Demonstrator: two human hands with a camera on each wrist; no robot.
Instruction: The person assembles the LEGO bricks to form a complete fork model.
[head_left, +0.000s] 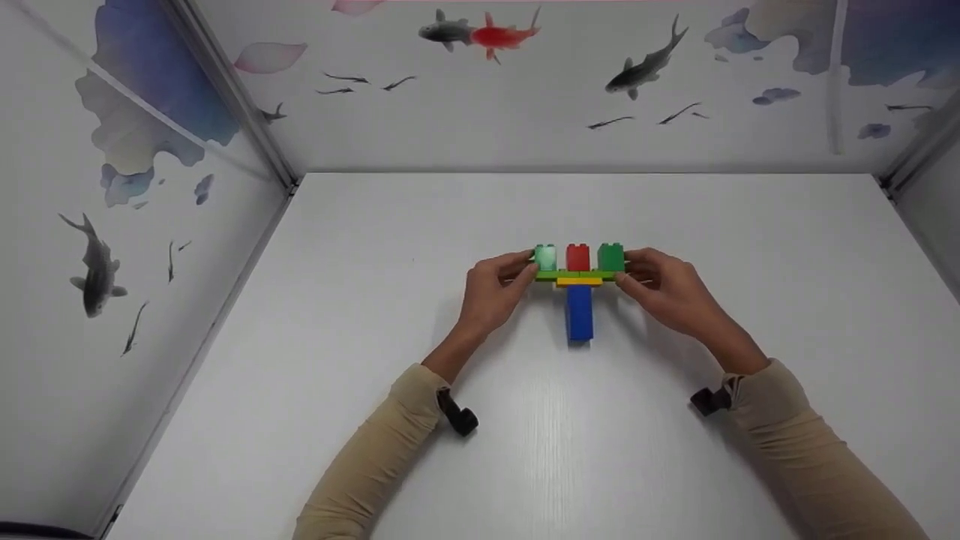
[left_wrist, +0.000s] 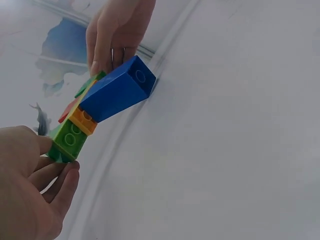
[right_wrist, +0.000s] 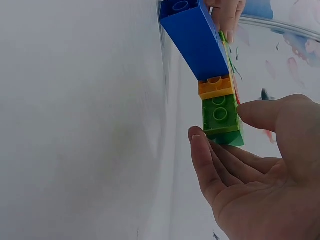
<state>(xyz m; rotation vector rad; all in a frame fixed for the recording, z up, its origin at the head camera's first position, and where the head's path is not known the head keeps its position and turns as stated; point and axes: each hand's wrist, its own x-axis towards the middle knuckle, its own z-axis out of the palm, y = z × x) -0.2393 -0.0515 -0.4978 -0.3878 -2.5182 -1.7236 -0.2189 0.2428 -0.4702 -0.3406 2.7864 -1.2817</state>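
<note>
A T-shaped toy building-block assembly is held up between the two hands. Its stem is a tall blue block (head_left: 580, 313), whose hollow underside shows in both wrist views. Above the stem sit a yellow block (head_left: 580, 283) and a long light-green layer (head_left: 551, 276). Along the top stand a pale green block (head_left: 546, 257), a red block (head_left: 577, 257) and a darker green block (head_left: 611, 257). My left hand (head_left: 491, 289) pinches the left end between thumb and fingers. At the right end, my right hand (head_left: 671, 292) grips with thumb and fingertips.
A white table (head_left: 337, 300) lies beneath the hands. White panels with painted fish (head_left: 645, 71) rise at the back and left. Each wrist, at the edge of a beige sleeve (head_left: 367, 450), carries a small black camera (head_left: 459, 415).
</note>
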